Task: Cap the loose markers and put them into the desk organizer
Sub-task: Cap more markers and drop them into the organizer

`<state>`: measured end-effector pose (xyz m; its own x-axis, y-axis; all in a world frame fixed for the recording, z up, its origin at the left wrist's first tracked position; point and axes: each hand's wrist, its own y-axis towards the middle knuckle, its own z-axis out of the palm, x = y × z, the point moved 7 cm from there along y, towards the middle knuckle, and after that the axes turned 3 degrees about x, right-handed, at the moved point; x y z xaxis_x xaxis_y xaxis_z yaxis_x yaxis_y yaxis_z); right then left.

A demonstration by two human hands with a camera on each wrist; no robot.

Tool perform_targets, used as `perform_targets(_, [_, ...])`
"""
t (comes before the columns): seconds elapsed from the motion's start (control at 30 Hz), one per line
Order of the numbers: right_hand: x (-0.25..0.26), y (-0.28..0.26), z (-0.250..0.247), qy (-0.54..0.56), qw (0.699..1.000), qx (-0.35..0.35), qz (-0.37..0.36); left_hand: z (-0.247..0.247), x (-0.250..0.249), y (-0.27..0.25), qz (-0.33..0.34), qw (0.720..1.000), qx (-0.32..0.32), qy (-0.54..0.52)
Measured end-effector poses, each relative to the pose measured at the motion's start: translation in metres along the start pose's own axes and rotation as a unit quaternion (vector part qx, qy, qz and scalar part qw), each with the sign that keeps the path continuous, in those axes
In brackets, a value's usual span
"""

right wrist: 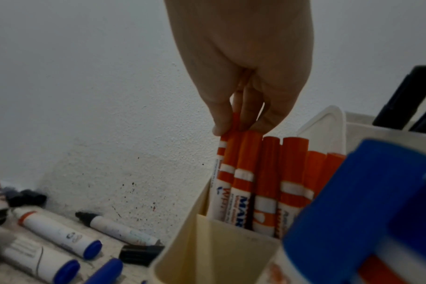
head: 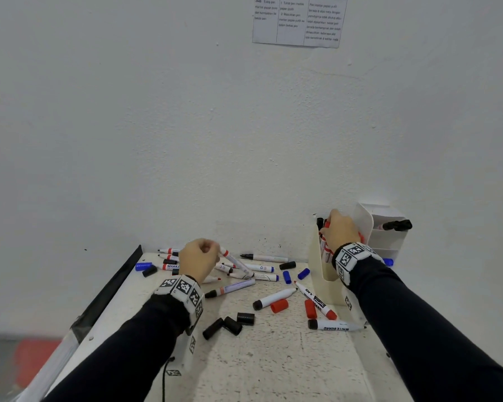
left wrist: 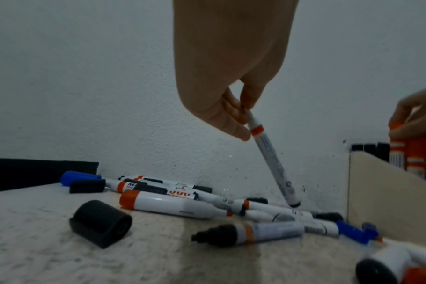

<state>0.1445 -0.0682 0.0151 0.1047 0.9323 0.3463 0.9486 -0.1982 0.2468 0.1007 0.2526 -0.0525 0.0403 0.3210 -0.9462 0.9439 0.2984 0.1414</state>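
Observation:
My left hand (head: 212, 250) pinches the top end of a thin white marker with a red band (head: 236, 263), (left wrist: 271, 163). The marker is tilted, and its lower end rests on the pile of loose markers (left wrist: 182, 203) by the wall. My right hand (head: 328, 226), (right wrist: 236, 125) pinches the cap of a red-capped marker (right wrist: 222, 173) that stands among several red-capped markers in the cream desk organizer (head: 323, 274), (right wrist: 207, 249). Uncapped markers (head: 273, 298) and loose black caps (head: 230, 324), a red cap (head: 279, 305) and blue caps (head: 286, 277) lie scattered on the table.
A white compartment box (head: 388, 236) with a black marker stands behind the organizer at the back right. The wall rises right behind the table. A black strip (head: 114, 291) runs along the table's left edge. A printed sheet (head: 298, 20) hangs on the wall.

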Motion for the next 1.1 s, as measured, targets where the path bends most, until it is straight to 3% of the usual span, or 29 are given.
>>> perform_targets(0.2, [-0.003, 0.004, -0.002, 0.026, 0.999, 0.008, 0.033, -0.016, -0.011, 0.000, -0.016, 0.986, -0.066, -0.151])
perform_targets(0.37, [0.003, 0.007, -0.005, 0.011, 0.999, 0.009, 0.040, -0.018, -0.013, -0.005, -0.068, 0.968, -0.024, -0.240])
perform_targets(0.57, [0.004, 0.007, -0.016, 0.123, 0.991, -0.014, 0.047, -0.020, -0.005, -0.010, -0.088, 0.980, -0.037, -0.173])
perform_targets(0.83, [0.012, 0.004, -0.074, 0.298, 0.943, -0.149, -0.001, -0.018, 0.044, -0.015, -0.190, 0.981, 0.026, -0.004])
perform_targets(0.97, [0.010, -0.003, -0.092, 0.246, 0.952, -0.179, -0.034, -0.013, 0.059, -0.021, -0.215, 0.969, 0.080, 0.096])
perform_targets(1.1, [0.006, -0.006, -0.086, 0.236, 0.957, -0.158, -0.065, -0.004, 0.069, -0.025, -0.242, 0.958, 0.131, 0.074])
